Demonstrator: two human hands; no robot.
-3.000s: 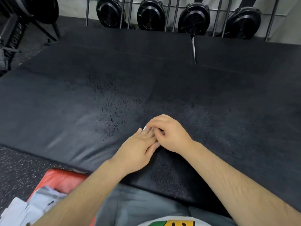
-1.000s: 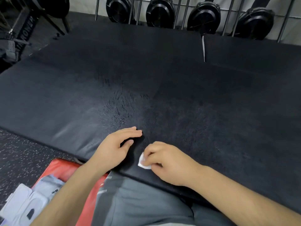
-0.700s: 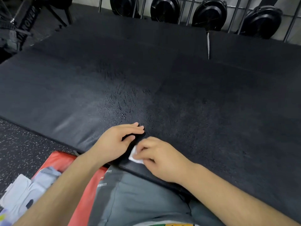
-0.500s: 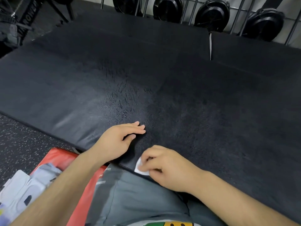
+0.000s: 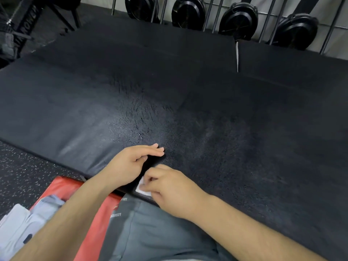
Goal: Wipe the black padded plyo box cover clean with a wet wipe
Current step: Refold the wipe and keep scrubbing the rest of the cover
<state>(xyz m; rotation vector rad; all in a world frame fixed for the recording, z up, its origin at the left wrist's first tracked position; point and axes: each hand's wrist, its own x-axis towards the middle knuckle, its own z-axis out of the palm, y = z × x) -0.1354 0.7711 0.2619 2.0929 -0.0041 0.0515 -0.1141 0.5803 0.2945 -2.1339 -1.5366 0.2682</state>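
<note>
The black padded plyo box cover fills most of the view, with a cracked, worn patch near its middle. My right hand pinches a small folded white wet wipe and presses it on the cover's near edge. My left hand rests flat on the cover just left of it, fingers straight and pointing right. Most of the wipe is hidden under my right fingers.
A red bag with grey and white packets lies on the speckled floor at lower left. Black weight plates stand on a rack behind the cover. My grey shorts are below the hands.
My right hand drew the wipe from beside my left fingers back toward the near edge, rubbing back and forth there. My left hand stayed flat on the cover.
</note>
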